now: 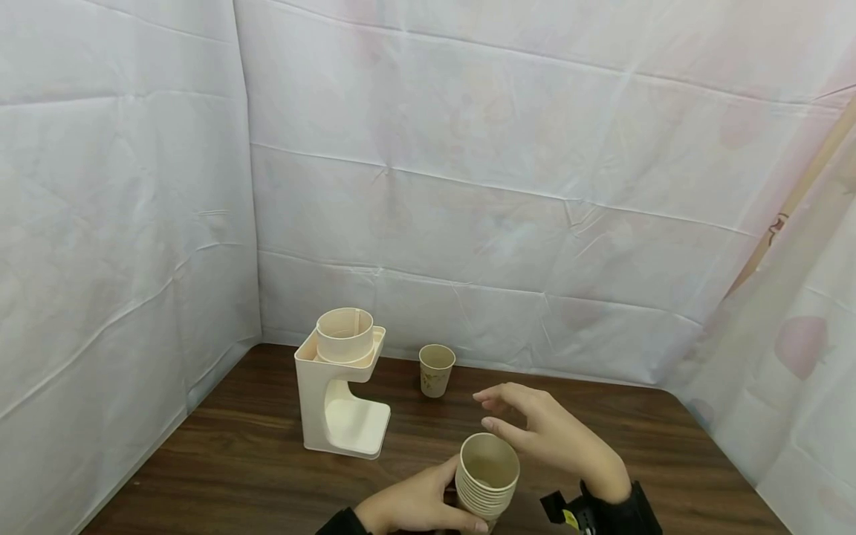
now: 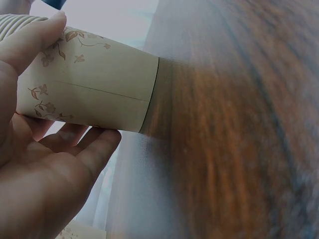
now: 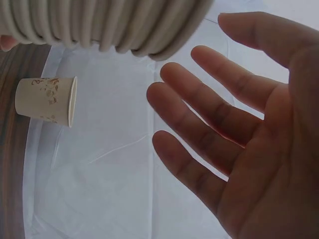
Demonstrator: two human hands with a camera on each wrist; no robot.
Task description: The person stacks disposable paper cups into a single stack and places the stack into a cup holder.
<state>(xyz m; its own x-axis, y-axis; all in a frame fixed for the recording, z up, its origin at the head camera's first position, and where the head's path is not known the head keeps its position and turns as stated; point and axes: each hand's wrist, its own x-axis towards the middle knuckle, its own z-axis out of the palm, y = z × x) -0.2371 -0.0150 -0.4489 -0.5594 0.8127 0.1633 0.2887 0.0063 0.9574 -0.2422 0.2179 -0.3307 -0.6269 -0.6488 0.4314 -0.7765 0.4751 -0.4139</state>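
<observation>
A stack of nested beige paper cups (image 1: 490,475) with brown floral print stands upright at the front of the table. My left hand (image 1: 423,499) grips it low down, thumb on one side and fingers on the other; the left wrist view shows the bottom cup's base (image 2: 149,94) right at the wood. Beside the stack's rim hovers my right hand (image 1: 545,427), its fingers (image 3: 199,114) spread and holding nothing. Further back, a single paper cup (image 1: 436,370) with the same print stands mouth up.
Left of the single cup is a cream C-shaped stand (image 1: 314,405) with a round, open collar (image 1: 345,334) on top and a flat foot (image 1: 361,427). White cloth (image 1: 468,186) hangs behind and on both sides of the dark wooden table (image 1: 234,446).
</observation>
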